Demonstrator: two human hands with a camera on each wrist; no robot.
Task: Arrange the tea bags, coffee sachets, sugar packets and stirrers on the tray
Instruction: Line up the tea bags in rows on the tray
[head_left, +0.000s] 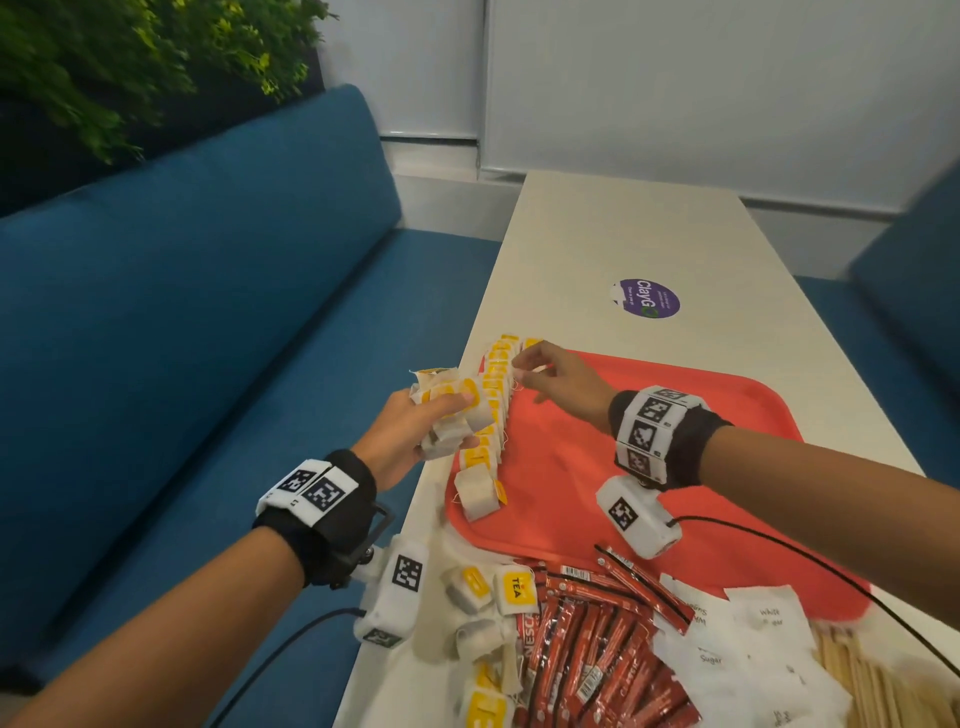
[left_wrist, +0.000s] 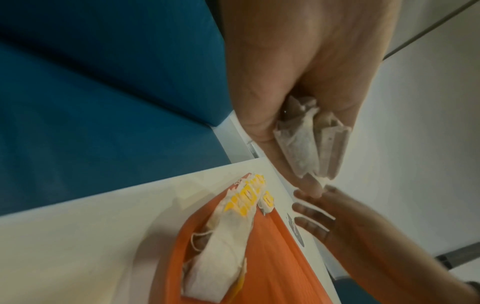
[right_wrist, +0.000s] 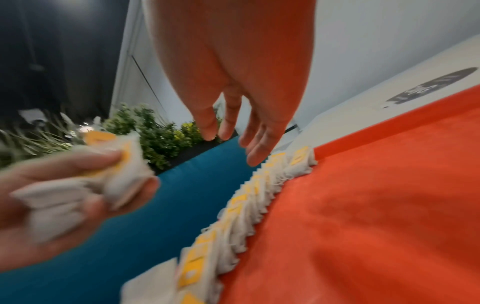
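A red tray (head_left: 649, 441) lies on the white table (head_left: 623, 234). A row of tea bags (head_left: 491, 410) with yellow tags stands along the tray's left edge. My left hand (head_left: 410, 436) hovers just left of the row and grips a bunch of tea bags (head_left: 447, 400), seen from below as the held tea bags (left_wrist: 309, 144). My right hand (head_left: 556, 379) hangs over the row's far end, fingers (right_wrist: 254, 148) loosely extended and holding nothing. Loose tea bags (head_left: 488, 592), red coffee sachets (head_left: 597, 634), white sugar packets (head_left: 748, 639) and wooden stirrers (head_left: 862, 675) lie heaped near the tray's front edge.
A blue sofa (head_left: 208, 312) runs along the table's left side, with plants (head_left: 104, 62) behind it. A purple sticker (head_left: 647, 299) sits on the table beyond the tray. A black cable (head_left: 831, 577) from my right wrist crosses the tray's near right corner.
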